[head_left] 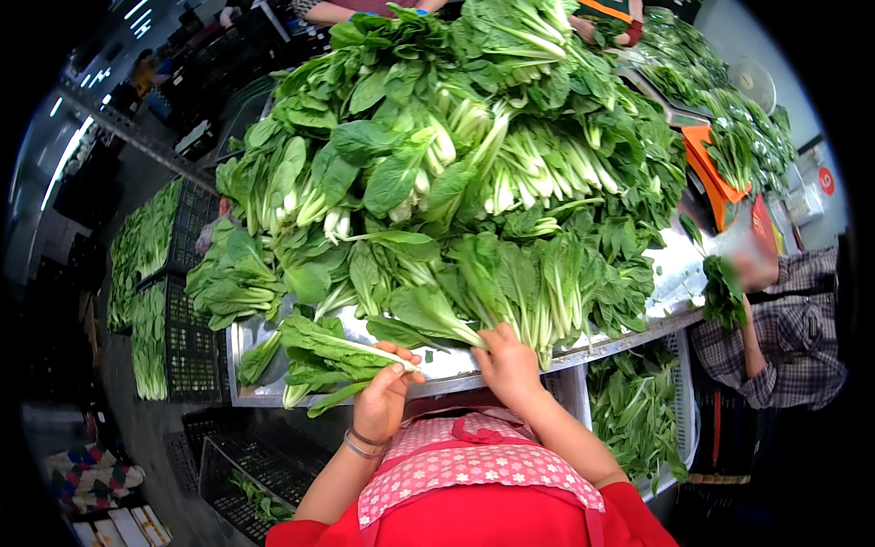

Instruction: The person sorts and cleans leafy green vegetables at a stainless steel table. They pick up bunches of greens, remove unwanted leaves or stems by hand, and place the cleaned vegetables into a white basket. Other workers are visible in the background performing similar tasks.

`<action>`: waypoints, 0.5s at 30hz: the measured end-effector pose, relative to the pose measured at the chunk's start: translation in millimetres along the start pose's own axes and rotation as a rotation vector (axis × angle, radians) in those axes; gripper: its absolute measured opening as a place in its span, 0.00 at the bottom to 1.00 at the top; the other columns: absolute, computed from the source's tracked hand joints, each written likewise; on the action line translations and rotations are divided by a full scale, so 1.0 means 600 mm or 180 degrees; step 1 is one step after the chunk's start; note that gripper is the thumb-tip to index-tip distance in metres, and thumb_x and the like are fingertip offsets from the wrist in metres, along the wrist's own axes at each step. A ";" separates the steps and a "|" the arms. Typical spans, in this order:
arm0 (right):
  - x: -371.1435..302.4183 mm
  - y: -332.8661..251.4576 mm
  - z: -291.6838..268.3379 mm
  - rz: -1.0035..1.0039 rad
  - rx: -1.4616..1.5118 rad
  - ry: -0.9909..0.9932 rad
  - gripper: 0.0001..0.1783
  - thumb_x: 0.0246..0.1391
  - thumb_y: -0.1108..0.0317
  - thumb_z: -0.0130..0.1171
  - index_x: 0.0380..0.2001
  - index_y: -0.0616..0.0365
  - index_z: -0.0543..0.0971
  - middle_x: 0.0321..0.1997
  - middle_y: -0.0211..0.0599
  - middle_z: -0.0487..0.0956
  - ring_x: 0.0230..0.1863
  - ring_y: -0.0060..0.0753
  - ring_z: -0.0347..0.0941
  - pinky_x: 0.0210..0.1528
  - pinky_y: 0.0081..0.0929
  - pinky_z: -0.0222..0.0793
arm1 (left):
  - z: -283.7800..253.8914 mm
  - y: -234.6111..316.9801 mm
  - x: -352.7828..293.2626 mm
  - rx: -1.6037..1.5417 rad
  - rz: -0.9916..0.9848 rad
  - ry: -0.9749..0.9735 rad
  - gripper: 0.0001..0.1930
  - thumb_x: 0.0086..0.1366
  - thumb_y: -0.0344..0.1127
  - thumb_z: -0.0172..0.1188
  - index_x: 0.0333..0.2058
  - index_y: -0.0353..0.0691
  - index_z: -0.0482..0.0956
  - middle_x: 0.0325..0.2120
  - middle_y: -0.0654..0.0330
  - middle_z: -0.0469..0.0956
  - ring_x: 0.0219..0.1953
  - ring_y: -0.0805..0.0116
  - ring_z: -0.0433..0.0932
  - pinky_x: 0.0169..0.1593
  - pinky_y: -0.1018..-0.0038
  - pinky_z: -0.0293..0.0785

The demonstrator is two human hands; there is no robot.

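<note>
My left hand (381,401) is closed on the pale stem ends of several leafy greens (328,354), at the table's near edge. Their leaves point left. To the right, my right hand (510,367) pinches the stem base of another leafy green (424,308), its broad leaf stretching left over the metal table (442,363). Beyond both hands rises a large heap of leafy greens (456,173) with pale stems, its front leaves lying just past my right fingers. A small loose bunch (261,357) lies left of the left hand's greens.
Black crates of greens (196,337) stand at left; another black crate (246,479) is lower left. A white basket of greens (633,410) sits below the table at right. A person in plaid (775,346) holds greens at right. An orange scoop-like piece (709,178) is at far right.
</note>
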State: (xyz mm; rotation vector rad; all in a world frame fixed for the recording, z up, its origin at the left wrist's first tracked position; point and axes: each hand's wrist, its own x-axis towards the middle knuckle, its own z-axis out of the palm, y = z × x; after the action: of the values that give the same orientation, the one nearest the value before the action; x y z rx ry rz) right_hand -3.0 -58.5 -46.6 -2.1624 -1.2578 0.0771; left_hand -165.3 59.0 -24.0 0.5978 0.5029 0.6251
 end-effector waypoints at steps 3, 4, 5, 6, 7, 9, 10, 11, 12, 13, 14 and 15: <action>0.002 -0.005 -0.017 0.1504 0.3267 -0.0600 0.11 0.45 0.70 0.62 0.32 0.64 0.74 0.23 0.24 0.68 0.20 0.15 0.67 0.20 0.12 0.61 | -0.010 -0.004 -0.015 0.0231 0.0015 -0.0021 0.07 0.58 0.24 0.49 0.36 0.42 0.66 0.32 0.59 0.70 0.39 0.66 0.72 0.36 0.71 0.73; 0.002 -0.009 -0.021 0.1679 0.3380 -0.0741 0.11 0.46 0.70 0.62 0.32 0.64 0.74 0.22 0.24 0.69 0.20 0.14 0.66 0.20 0.11 0.60 | -0.009 -0.007 -0.019 0.0303 -0.0007 -0.0035 0.07 0.58 0.24 0.49 0.35 0.42 0.66 0.32 0.59 0.70 0.39 0.66 0.72 0.36 0.71 0.73; 0.003 -0.009 -0.026 0.1860 0.3477 -0.0866 0.11 0.46 0.69 0.62 0.31 0.63 0.74 0.21 0.24 0.69 0.19 0.13 0.66 0.20 0.11 0.60 | 0.000 -0.010 -0.020 0.0320 -0.0124 0.0056 0.05 0.58 0.25 0.50 0.32 0.42 0.66 0.30 0.60 0.70 0.37 0.67 0.73 0.33 0.73 0.73; 0.003 -0.009 -0.029 0.2045 0.3572 -0.0983 0.10 0.46 0.69 0.62 0.31 0.63 0.74 0.20 0.24 0.70 0.19 0.12 0.65 0.19 0.10 0.59 | 0.003 -0.014 -0.018 0.0344 -0.0210 0.0054 0.05 0.58 0.25 0.51 0.32 0.42 0.65 0.29 0.60 0.70 0.37 0.67 0.73 0.32 0.73 0.72; 0.000 -0.014 -0.027 0.2042 0.3670 -0.0961 0.10 0.45 0.69 0.63 0.30 0.62 0.75 0.18 0.25 0.72 0.17 0.12 0.65 0.19 0.10 0.59 | 0.004 -0.019 -0.016 0.0370 -0.0300 0.0048 0.05 0.58 0.25 0.51 0.31 0.42 0.65 0.29 0.60 0.70 0.36 0.67 0.73 0.31 0.74 0.72; -0.011 -0.013 -0.014 0.1946 0.3698 -0.1005 0.09 0.45 0.70 0.62 0.28 0.61 0.74 0.19 0.25 0.72 0.18 0.12 0.65 0.19 0.10 0.59 | 0.009 -0.033 -0.008 0.0443 -0.0439 0.0061 0.07 0.58 0.27 0.54 0.35 0.41 0.67 0.28 0.61 0.71 0.34 0.69 0.73 0.30 0.76 0.70; -0.017 -0.013 -0.010 0.1900 0.3711 -0.1022 0.08 0.46 0.70 0.62 0.27 0.60 0.74 0.19 0.25 0.72 0.18 0.13 0.65 0.20 0.10 0.60 | 0.016 -0.037 -0.004 0.0617 -0.0500 0.0058 0.10 0.58 0.29 0.55 0.37 0.39 0.67 0.28 0.61 0.71 0.33 0.71 0.73 0.29 0.78 0.70; -0.020 -0.016 -0.012 0.1943 0.3628 -0.1074 0.08 0.46 0.71 0.62 0.29 0.60 0.74 0.19 0.25 0.72 0.19 0.13 0.66 0.21 0.11 0.60 | 0.023 -0.040 0.001 0.0795 -0.0558 0.0059 0.12 0.57 0.30 0.57 0.39 0.36 0.67 0.27 0.61 0.72 0.32 0.73 0.73 0.28 0.79 0.69; -0.023 -0.019 -0.011 0.1929 0.3698 -0.1051 0.08 0.46 0.71 0.61 0.29 0.60 0.75 0.20 0.25 0.73 0.19 0.13 0.66 0.22 0.11 0.60 | 0.030 -0.041 0.006 0.0973 -0.0617 0.0057 0.16 0.57 0.32 0.58 0.41 0.34 0.67 0.27 0.62 0.72 0.30 0.74 0.73 0.27 0.81 0.69; -0.026 -0.023 -0.010 0.1915 0.3766 -0.1025 0.08 0.46 0.71 0.61 0.30 0.61 0.75 0.21 0.26 0.73 0.20 0.14 0.66 0.22 0.11 0.61 | 0.040 -0.040 0.009 0.1220 -0.0574 0.0022 0.22 0.55 0.35 0.61 0.44 0.30 0.66 0.26 0.62 0.73 0.27 0.77 0.72 0.25 0.83 0.67; -0.029 -0.025 -0.010 0.1903 0.3839 -0.0989 0.08 0.47 0.72 0.61 0.31 0.61 0.75 0.21 0.26 0.73 0.21 0.14 0.66 0.23 0.12 0.61 | 0.044 -0.039 0.014 0.1341 -0.0590 0.0041 0.21 0.55 0.35 0.61 0.44 0.30 0.66 0.25 0.62 0.74 0.26 0.77 0.72 0.24 0.83 0.67; -0.031 -0.026 -0.012 0.1756 0.3901 -0.0976 0.09 0.48 0.71 0.60 0.34 0.61 0.76 0.23 0.25 0.72 0.24 0.14 0.65 0.26 0.13 0.61 | 0.048 -0.038 0.018 0.1462 -0.0606 0.0058 0.21 0.55 0.35 0.61 0.43 0.30 0.66 0.25 0.62 0.74 0.25 0.77 0.72 0.24 0.83 0.67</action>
State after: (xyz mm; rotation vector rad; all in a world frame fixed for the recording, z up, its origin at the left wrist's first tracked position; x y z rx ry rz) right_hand -22.8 -71.6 -37.3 -1.3111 -0.4289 1.1176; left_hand -131.6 40.8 -20.7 0.9652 0.7193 0.3323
